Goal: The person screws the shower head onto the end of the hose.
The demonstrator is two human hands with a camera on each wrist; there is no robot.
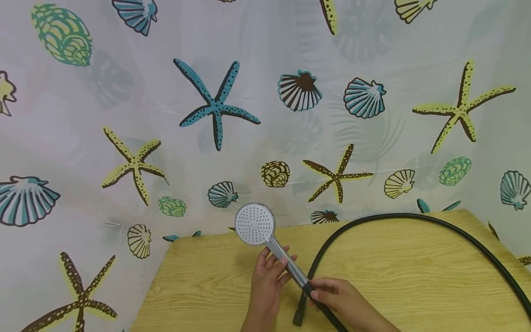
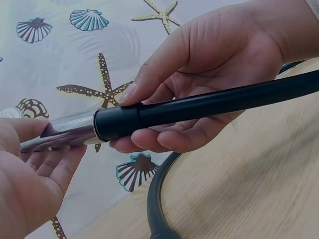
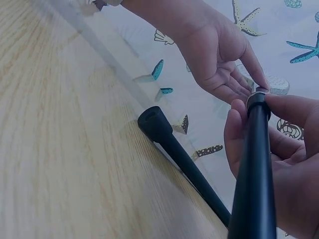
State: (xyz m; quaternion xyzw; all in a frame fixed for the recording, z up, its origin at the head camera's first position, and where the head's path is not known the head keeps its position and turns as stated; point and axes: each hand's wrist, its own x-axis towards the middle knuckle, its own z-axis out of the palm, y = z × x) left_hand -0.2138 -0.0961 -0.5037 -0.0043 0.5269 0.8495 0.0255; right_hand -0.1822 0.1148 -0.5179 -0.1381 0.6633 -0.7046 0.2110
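A chrome shower head [image 1: 255, 224] is held up over the wooden table, its round spray face turned toward me. My left hand [image 1: 265, 283] grips the silver handle, thumb on one side and fingers round the other. At the handle's lower end sits the black collar of a shower hose [image 2: 118, 122], right up against the chrome rim. My right hand [image 1: 342, 297] pinches that collar between thumb and fingers, as the left wrist view also shows. The hose's other end, a black connector [image 3: 153, 123] with an open socket, lies on the table.
From the right, the black hose [image 1: 398, 216] loops in a wide arc over the light wooden table [image 1: 199, 286]. Behind and beside the table hangs a white curtain [image 1: 257, 41] printed with starfish and shells.
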